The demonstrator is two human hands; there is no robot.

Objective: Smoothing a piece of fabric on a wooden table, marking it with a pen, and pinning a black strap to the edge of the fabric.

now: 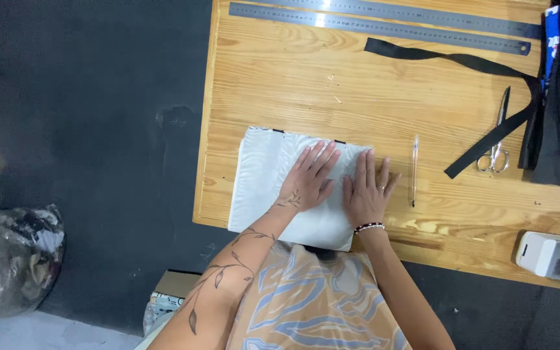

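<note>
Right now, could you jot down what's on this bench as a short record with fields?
left hand: left hand flat on the white fabric
right hand: right hand flat on the fabric's right edge
surface: wooden table
beside right hand: pen
far edge: two metal rulers
right side: scissors, black strap
near corner: white machine

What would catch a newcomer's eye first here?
Two hands, left hand and right hand, press flat on a folded white fabric piece at the near edge of the wooden table. Farther back lie two long steel rulers and a black ribbon strap beside silver scissors.
</note>
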